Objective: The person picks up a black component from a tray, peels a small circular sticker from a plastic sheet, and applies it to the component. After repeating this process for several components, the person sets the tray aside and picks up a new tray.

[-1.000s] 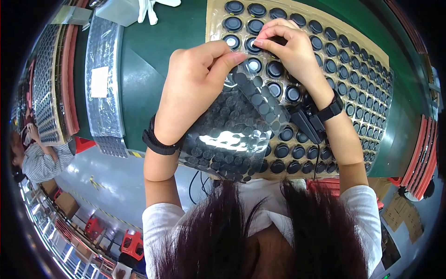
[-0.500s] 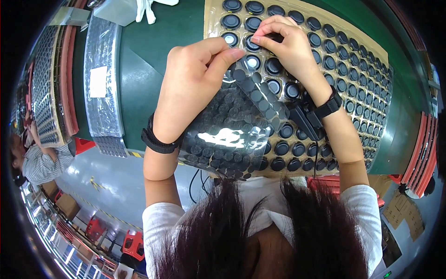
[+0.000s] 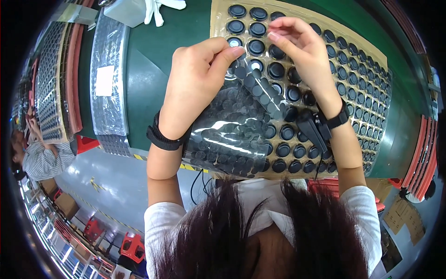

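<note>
My left hand [image 3: 197, 79] is closed, thumb and bent forefinger pinching the top corner of a clear plastic sheet of black round stickers [image 3: 223, 121]. The sheet hangs below that hand, over the near left part of a tray; a folded strip of it runs diagonally to the right. My right hand [image 3: 304, 51] hovers over the tray's far left part, thumb and fingers a little apart, with nothing visible between them. Under and beside it sit rows of black round caps [image 3: 257, 29] in the tray's clear pockets. A few nearby pockets show a pale or shiny centre.
The brown-edged tray [image 3: 217, 23] covers much of the green table [image 3: 144, 88]. To the left lies a plastic-wrapped stack of sheets [image 3: 109, 111] with a white label. White gloves [image 3: 155, 9] hang by a clear bin [image 3: 123, 11]. Another person [image 3: 49, 156] works far left.
My right hand has lifted off a cap and drawn right, its fingers parting. The left hand keeps its pinch on the sheet. The view has shifted slightly.
</note>
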Action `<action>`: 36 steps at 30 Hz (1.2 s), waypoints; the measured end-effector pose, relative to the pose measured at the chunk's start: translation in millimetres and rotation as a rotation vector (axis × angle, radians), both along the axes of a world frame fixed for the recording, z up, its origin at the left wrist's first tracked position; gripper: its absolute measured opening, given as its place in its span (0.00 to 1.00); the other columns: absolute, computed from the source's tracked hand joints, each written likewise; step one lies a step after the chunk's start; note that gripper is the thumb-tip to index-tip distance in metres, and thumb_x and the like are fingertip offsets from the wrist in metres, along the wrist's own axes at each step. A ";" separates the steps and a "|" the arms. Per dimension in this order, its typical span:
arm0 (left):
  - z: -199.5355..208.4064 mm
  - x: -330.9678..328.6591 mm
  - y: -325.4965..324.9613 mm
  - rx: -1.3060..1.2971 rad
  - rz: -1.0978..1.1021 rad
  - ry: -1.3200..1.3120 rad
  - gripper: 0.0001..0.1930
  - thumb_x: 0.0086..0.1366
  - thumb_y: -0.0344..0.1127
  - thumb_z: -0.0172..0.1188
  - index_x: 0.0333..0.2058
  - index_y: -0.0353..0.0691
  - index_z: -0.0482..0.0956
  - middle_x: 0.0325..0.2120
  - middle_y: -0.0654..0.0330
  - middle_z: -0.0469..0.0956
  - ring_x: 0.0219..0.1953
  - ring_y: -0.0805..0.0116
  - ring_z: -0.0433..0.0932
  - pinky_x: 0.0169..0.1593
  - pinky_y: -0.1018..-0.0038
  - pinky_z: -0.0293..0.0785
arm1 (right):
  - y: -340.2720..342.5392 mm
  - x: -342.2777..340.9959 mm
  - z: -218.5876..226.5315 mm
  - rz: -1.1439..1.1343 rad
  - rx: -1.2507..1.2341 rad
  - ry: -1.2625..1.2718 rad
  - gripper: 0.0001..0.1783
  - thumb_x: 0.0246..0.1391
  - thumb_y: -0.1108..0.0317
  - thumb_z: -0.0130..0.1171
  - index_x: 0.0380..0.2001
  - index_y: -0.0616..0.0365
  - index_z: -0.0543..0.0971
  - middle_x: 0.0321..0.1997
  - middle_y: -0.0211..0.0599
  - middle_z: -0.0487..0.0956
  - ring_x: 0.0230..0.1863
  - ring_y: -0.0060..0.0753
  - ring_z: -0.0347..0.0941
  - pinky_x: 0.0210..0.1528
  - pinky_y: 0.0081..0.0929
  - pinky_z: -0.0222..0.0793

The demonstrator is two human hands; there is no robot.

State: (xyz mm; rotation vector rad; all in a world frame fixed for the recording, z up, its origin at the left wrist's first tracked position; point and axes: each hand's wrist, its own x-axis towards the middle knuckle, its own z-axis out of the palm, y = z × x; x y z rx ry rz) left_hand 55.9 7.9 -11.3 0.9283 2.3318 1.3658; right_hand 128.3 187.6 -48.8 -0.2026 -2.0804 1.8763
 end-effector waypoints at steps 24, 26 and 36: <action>-4.6 0.5 1.4 0.092 0.004 -0.167 0.14 0.60 0.36 0.50 0.20 0.31 0.71 0.08 0.58 0.62 0.10 0.74 0.62 0.16 0.77 0.58 | -28.6 -6.1 31.4 0.175 0.327 0.001 0.04 0.42 0.76 0.59 0.25 0.63 0.75 0.30 0.30 0.74 0.30 0.19 0.70 0.35 0.14 0.67; -6.8 -2.4 0.3 0.078 0.013 -0.168 0.14 0.60 0.36 0.50 0.20 0.31 0.71 0.08 0.56 0.63 0.10 0.72 0.62 0.16 0.76 0.58 | -28.5 -6.4 32.3 0.181 0.389 0.063 0.04 0.42 0.75 0.59 0.24 0.63 0.75 0.30 0.30 0.74 0.31 0.19 0.70 0.35 0.15 0.66; -3.8 -9.6 -2.2 -0.188 -0.004 0.034 0.16 0.57 0.37 0.52 0.17 0.31 0.68 0.11 0.47 0.63 0.15 0.50 0.61 0.20 0.67 0.60 | -5.8 -34.1 -8.2 0.149 0.434 -0.010 0.05 0.40 0.74 0.61 0.23 0.64 0.76 0.31 0.28 0.74 0.34 0.20 0.69 0.37 0.15 0.64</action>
